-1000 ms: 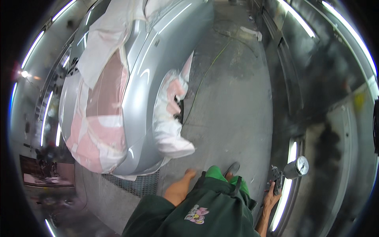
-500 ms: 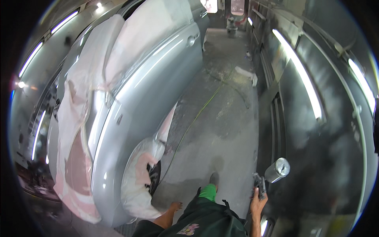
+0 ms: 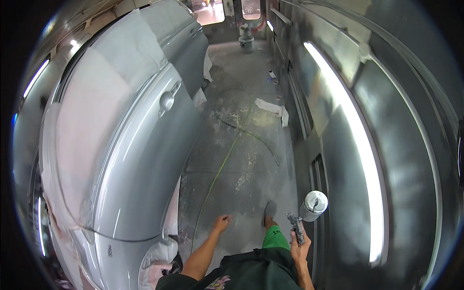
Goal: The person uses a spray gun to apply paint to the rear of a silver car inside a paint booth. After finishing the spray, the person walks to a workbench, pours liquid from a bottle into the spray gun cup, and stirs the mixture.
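My right hand (image 3: 299, 246) is closed around the grip of a spray gun (image 3: 295, 228), beside the dark wall. A round silver-grey paint cup (image 3: 314, 206) sits on the gun, tilted so that its lid shows. My left hand (image 3: 223, 223) is held over the floor with its fingers curled, and what they hold, if anything, is hidden. To my left stands a silver car (image 3: 140, 159), its side panels glossy. Pale masking sheet (image 3: 89, 116) covers its upper part, and more masking (image 3: 162, 251) wraps the wheel area at the lower left.
A thin yellow-green hose (image 3: 220, 169) runs along the grey floor and loops farther ahead. A white cloth-like piece (image 3: 273, 108) lies near the right wall. At the far end stands a bucket (image 3: 246, 44). A long light tube (image 3: 350, 125) lines the right wall.
I have moved forward along the car, and its door handle is now nearer. My left hand has swung forward. The spray gun stays in my right hand, now farther left in view.
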A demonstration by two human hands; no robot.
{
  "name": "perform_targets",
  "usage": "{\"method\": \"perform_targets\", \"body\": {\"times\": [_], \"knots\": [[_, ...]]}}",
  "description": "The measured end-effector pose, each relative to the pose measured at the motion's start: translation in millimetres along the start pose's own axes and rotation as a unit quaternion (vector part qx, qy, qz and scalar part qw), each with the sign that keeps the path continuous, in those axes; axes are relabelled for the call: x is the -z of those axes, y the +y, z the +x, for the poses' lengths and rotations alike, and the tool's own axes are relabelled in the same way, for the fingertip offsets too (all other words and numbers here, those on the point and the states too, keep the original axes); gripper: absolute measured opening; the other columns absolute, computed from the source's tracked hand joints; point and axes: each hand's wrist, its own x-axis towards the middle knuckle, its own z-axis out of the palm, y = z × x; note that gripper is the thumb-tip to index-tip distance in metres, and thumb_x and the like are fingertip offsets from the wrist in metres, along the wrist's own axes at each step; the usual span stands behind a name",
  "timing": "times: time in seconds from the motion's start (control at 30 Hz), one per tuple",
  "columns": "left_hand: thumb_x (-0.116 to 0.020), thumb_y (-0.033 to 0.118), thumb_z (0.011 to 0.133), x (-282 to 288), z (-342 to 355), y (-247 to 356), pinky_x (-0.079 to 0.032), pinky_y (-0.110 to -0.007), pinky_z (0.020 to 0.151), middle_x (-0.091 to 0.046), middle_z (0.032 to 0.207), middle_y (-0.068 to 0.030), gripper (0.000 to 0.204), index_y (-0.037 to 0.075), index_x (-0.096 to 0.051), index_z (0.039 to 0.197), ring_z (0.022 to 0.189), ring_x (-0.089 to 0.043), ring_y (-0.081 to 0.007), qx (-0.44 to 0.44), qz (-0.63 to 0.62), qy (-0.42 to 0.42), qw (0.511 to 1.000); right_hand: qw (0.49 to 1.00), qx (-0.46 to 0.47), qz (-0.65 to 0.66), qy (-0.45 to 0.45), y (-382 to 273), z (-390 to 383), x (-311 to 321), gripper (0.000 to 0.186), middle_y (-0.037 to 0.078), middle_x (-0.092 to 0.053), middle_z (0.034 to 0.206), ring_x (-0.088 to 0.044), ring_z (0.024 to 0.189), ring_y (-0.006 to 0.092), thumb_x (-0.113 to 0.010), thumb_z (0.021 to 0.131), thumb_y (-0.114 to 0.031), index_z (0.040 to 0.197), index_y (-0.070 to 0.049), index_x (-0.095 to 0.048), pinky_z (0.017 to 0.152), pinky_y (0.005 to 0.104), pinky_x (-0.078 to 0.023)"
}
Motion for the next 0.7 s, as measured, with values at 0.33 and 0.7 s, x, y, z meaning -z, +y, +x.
{"method": "perform_targets", "body": {"times": [0.33, 0.7], "knots": [[-0.050, 0.034, 0.090, -66, 246, 114, -0.042, -0.046, 0.094, -0.059, 0.118, -0.0235, 0.045, 0.001, -0.058, 0.119, 0.108, -0.055, -0.0423, -0.061, 0.243, 0.006, 0.968, 0.992, 0.105, -0.049, -0.040, -35, 322, -65, 0.045, 0.006, -0.062, 0.088, -0.053, 0.068, 0.0079, -0.059, 0.086, -0.001, 0.129, 0.004, -0.052, 0.060, 0.0230, -0.046], [-0.046, 0.015, 0.090, -255, 654, 155, -0.043, -0.044, 0.097, -0.055, 0.127, -0.0174, 0.041, 0.008, -0.048, 0.130, 0.121, -0.051, -0.0336, -0.225, 0.494, -0.258, 0.799, 0.958, 0.156, -0.239, 0.008, 106, 598, -196, 0.024, 0.021, -0.062, 0.099, -0.059, 0.090, 0.0367, -0.059, 0.086, -0.008, 0.107, 0.003, -0.062, 0.080, 0.0410, -0.047]]}}
